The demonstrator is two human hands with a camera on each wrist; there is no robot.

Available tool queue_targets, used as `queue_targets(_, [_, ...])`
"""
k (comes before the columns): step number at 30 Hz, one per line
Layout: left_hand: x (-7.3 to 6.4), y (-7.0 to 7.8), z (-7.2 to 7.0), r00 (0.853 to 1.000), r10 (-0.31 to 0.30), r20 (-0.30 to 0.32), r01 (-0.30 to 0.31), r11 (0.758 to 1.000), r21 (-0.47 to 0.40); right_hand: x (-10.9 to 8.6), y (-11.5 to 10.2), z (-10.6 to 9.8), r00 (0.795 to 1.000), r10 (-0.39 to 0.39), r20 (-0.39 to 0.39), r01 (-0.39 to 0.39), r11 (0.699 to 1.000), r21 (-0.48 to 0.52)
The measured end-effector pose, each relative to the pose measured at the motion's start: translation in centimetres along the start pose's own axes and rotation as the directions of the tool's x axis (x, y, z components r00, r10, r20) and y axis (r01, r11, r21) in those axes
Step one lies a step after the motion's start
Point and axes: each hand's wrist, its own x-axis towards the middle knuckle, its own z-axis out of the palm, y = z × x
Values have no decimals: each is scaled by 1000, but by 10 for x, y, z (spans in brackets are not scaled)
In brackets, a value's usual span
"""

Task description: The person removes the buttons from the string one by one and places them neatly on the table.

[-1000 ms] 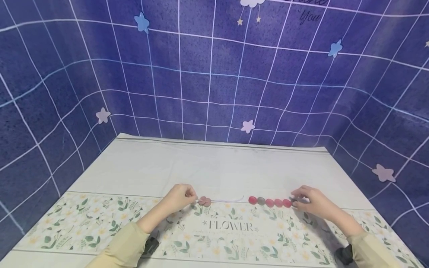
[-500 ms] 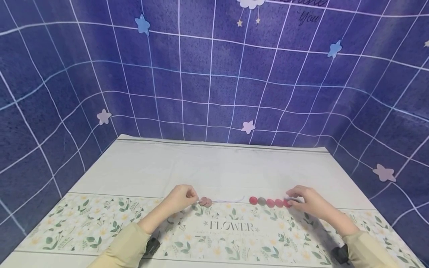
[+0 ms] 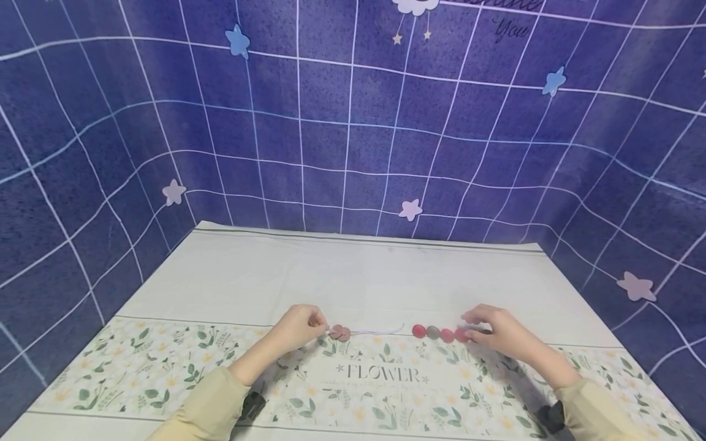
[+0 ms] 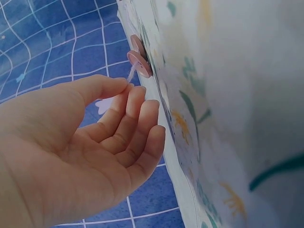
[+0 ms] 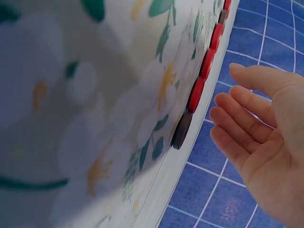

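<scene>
My left hand [image 3: 300, 327] pinches the end of a white string [image 4: 131, 72] between thumb and fingertips. Two brownish-pink buttons [image 3: 339, 332] are on the string, overlapping just beyond the fingertips. The string's other end [image 3: 380, 331] trails rightward over the table. A row of round buttons lies to the right: a red button [image 3: 419, 331] comes first, then a grey button [image 3: 432, 332], then several red ones [image 5: 196, 95]. My right hand [image 3: 499, 331] hovers over the row with thumb and fingers apart, holding nothing. A dark grey button [image 5: 182, 130] ends the row, hidden by this hand in the head view.
A white cloth with a floral band and the word FLOWER [image 3: 382, 373] covers the table [image 3: 353, 275]. Behind and at both sides hangs a blue gridded curtain [image 3: 331, 135] with stars. Each forearm wears a dark wrist device [image 3: 252, 405].
My right hand has shifted left along the row of buttons, from its right end to above the red ones. The left hand keeps its pinch on the string, nearly still.
</scene>
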Motion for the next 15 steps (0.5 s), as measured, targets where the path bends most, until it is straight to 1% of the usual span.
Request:
queue_targets(2, [0, 0, 0, 1000, 5, -1, -5, 1000, 4, 1, -1, 2, 1000, -20, -10, 20, 1000, 2])
queue_targets(6, [0, 1, 0, 1000, 13, -4, -13, 1000, 6, 5, -4, 6, 995, -91, -50, 91, 996, -5])
queue_targets(9, [-1, 2, -1, 1000, 18, -5, -18, 1000, 6, 8, -6, 9, 991, -118, -64, 118, 993, -7])
queue_targets(11, [-1, 2, -1, 1000, 21, -5, -21, 1000, 5, 11, -8, 11, 991, -117, -61, 117, 993, -4])
queue_targets(15, [-1, 2, -2, 1000, 21, -3, -21, 1000, 8, 15, -12, 13, 996, -82, -37, 82, 997, 12])
